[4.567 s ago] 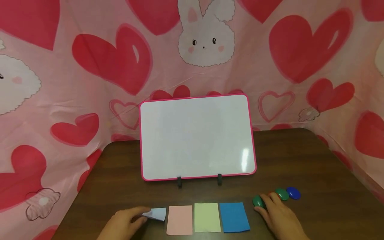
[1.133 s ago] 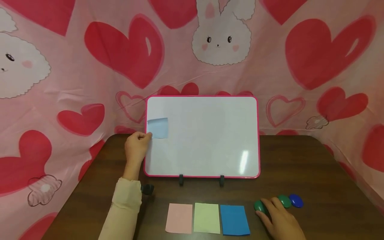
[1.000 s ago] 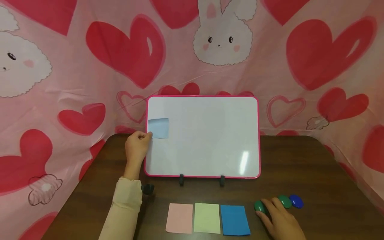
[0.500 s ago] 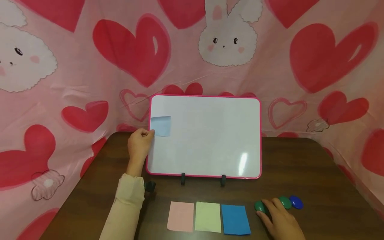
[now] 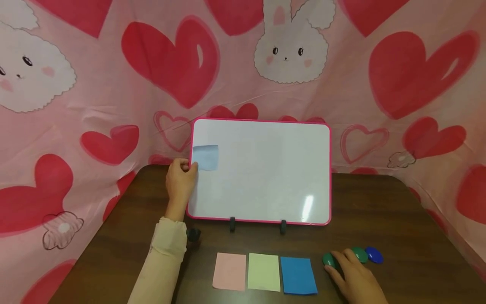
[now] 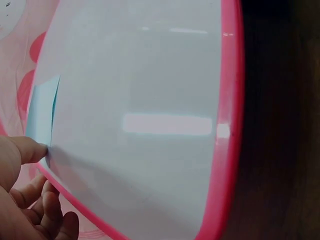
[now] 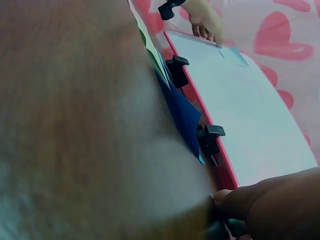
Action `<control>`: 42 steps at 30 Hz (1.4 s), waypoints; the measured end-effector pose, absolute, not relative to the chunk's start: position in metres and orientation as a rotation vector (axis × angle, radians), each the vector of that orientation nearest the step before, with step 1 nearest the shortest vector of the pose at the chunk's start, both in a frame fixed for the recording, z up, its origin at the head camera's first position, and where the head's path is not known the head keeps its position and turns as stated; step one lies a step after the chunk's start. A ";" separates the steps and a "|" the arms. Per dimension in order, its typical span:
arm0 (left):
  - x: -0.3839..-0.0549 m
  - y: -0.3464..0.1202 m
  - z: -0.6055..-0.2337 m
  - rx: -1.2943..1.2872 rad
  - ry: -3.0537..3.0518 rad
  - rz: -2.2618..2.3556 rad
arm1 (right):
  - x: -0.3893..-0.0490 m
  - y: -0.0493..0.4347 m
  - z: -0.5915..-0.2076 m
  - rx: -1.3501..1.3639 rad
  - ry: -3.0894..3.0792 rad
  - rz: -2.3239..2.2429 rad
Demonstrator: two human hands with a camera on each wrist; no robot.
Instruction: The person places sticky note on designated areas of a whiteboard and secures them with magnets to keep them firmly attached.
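Observation:
A light blue sticky note (image 5: 206, 157) lies against the upper left of the pink-framed whiteboard (image 5: 262, 177). My left hand (image 5: 180, 182) pinches at its lower left corner and the board's edge. In the left wrist view the thumb (image 6: 34, 150) presses on the note, while the other fingers curl outside the frame. Near the table's right front, my right hand (image 5: 356, 276) holds a round green magnet (image 5: 328, 259) between thumb and forefinger. In the right wrist view, that hand (image 7: 280, 205) largely hides the magnet.
Pink (image 5: 229, 271), pale green (image 5: 263, 272) and darker blue (image 5: 298, 275) sticky notes lie in a row before the board. Black feet (image 5: 232, 224) hold up the board. Another green magnet (image 5: 360, 254) and a blue magnet (image 5: 374, 255) lie beyond the right hand.
The light blue note went from the table's front left up to the whiteboard. Over the last second the left fingers shifted slightly around the board's edge. The right hand stayed at the magnet.

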State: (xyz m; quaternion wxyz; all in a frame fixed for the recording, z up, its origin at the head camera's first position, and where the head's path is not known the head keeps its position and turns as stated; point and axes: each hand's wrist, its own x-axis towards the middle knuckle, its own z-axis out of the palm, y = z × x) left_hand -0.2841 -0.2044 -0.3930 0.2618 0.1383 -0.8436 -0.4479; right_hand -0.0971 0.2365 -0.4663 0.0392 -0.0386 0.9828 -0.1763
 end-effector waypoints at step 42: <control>-0.288 -0.205 -0.396 0.397 -2.166 -1.393 | -0.219 0.042 -0.375 -1.713 3.379 -1.047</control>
